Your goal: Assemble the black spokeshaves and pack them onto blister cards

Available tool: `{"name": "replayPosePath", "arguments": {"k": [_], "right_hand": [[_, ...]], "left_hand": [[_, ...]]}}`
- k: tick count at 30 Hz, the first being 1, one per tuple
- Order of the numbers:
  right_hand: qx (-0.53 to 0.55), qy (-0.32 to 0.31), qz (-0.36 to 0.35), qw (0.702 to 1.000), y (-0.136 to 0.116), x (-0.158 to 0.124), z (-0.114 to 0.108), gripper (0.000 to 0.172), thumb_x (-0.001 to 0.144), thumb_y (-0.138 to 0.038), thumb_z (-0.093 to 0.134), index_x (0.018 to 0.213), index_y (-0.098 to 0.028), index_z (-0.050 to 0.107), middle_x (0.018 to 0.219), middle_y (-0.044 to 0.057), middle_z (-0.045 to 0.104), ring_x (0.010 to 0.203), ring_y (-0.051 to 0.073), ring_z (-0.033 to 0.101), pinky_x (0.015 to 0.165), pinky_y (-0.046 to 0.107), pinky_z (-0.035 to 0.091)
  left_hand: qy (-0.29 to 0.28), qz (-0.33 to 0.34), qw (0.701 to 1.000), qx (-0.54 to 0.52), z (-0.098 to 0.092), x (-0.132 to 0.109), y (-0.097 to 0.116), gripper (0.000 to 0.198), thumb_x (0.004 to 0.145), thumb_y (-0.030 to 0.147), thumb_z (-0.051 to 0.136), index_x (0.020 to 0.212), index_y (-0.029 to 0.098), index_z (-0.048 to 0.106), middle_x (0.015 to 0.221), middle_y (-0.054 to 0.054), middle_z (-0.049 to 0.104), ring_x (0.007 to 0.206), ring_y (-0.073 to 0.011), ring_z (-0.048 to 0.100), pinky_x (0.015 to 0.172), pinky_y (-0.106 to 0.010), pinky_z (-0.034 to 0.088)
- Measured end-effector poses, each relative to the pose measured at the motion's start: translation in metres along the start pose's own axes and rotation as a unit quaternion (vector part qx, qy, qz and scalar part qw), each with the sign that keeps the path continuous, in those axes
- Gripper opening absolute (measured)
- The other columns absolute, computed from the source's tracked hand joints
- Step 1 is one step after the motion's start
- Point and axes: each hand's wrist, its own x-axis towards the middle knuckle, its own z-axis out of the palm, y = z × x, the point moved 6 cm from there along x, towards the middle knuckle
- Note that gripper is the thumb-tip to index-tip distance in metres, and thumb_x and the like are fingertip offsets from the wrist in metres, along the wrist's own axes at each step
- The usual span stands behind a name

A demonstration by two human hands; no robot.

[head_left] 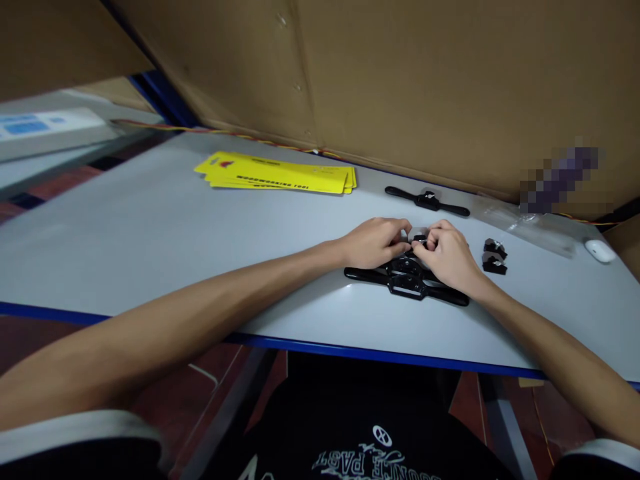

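Observation:
My left hand (381, 243) and my right hand (447, 253) are close together over the grey table, with closed fingers on either side of a small black and metallic piece (419, 237). Which hand bears its weight cannot be made out. Just below them lie black two-handled tools, the nearest one (407, 287) with an open slot in its middle and another partly under my hands. Behind my hands rests a similar black tool (428, 200) with a metal part at its centre. Right of my right hand sit two small black parts (495, 257) with shiny pieces.
Yellow printed cards (280, 177) lie stacked at the back of the table (150, 233). Clear plastic bags (530, 227) and a white rounded object (600, 251) are at the right. A cardboard wall (400, 87) stands behind, and a white box (50, 131) is at the far left.

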Motion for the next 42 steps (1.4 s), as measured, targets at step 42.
{"name": "replayPosePath", "arguments": {"k": [42], "right_hand": [[0.012,-0.029,-0.127,0.991,0.000,-0.016,-0.010,0.010,0.088,-0.021,0.061,0.081,-0.021,0.069,0.137,0.013,0.055,0.099,0.026,0.068,0.101,0.057,0.053]], "left_hand": [[0.012,0.006,0.999,0.052,0.002,-0.003,-0.006,0.037,0.102,0.036,0.041,0.128,0.015,0.060,0.140,-0.017,0.057,0.133,-0.0327,0.053,0.117,-0.058,0.035]]}}
